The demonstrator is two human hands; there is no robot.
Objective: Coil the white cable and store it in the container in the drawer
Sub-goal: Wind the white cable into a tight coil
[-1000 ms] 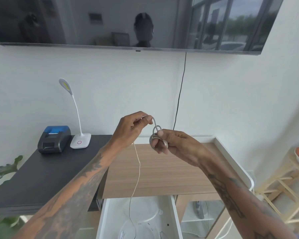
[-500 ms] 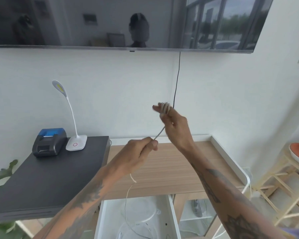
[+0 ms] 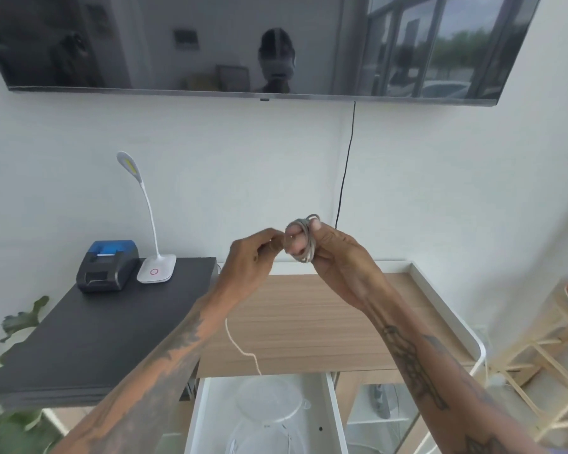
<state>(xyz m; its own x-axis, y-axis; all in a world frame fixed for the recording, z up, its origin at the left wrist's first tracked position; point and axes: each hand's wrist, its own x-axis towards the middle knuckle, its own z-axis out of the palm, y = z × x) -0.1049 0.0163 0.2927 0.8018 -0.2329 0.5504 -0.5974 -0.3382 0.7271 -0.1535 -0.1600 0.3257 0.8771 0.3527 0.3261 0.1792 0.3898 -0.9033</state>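
Several loops of the white cable (image 3: 305, 240) are wound around the fingers of my right hand (image 3: 335, 257), held up in front of the wall. My left hand (image 3: 251, 257) pinches the cable just left of the coil. The loose tail (image 3: 241, 348) hangs down below my left forearm and ends over the wooden desk's front edge. Below, the white drawer (image 3: 335, 417) stands pulled out, with a clear plastic container (image 3: 269, 401) inside it.
A wooden desk top (image 3: 309, 322) with a white raised rim lies under my hands. To the left, a black surface (image 3: 95, 332) carries a small printer (image 3: 107, 265) and a white desk lamp (image 3: 154, 268). A TV (image 3: 259, 44) hangs above, a black cord (image 3: 345, 178) beneath it. Wooden rack at right.
My right hand came down from its raised position and my left hand rose to meet it. More cable sits on the coil, and the hanging tail is shorter.
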